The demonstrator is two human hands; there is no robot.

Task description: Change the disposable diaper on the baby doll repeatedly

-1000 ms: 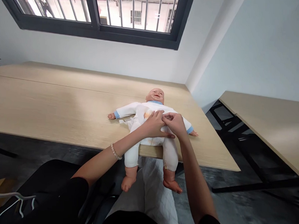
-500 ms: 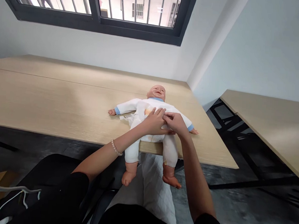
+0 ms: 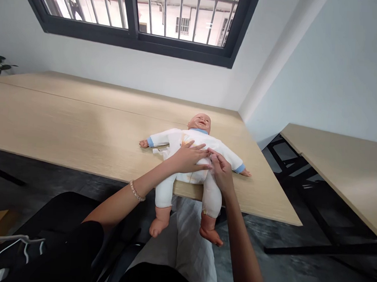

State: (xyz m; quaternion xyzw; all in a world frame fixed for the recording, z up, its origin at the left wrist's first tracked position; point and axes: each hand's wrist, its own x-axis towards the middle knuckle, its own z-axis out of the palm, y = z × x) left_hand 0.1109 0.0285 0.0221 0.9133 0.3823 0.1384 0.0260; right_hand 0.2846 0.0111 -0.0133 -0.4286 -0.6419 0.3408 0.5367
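Across the long wooden table (image 3: 82,123), under the barred window (image 3: 135,12), a baby doll (image 3: 194,158) lies on its back right at the near edge, both legs hanging off over a white cloth (image 3: 186,246) on the person's lap. The left hand (image 3: 187,158) rests flat on the doll's belly, fingers spread apart. The right hand (image 3: 220,172) sits just beside it, fingertips drawn together on the white suit, though whether they actually pinch the fabric I cannot tell. Risk as I see it: so much of the doll overhangs (hips nearly at the rim) that a tug toward the lap could slide it off, or the suit could bunch and slip from those fingertips.
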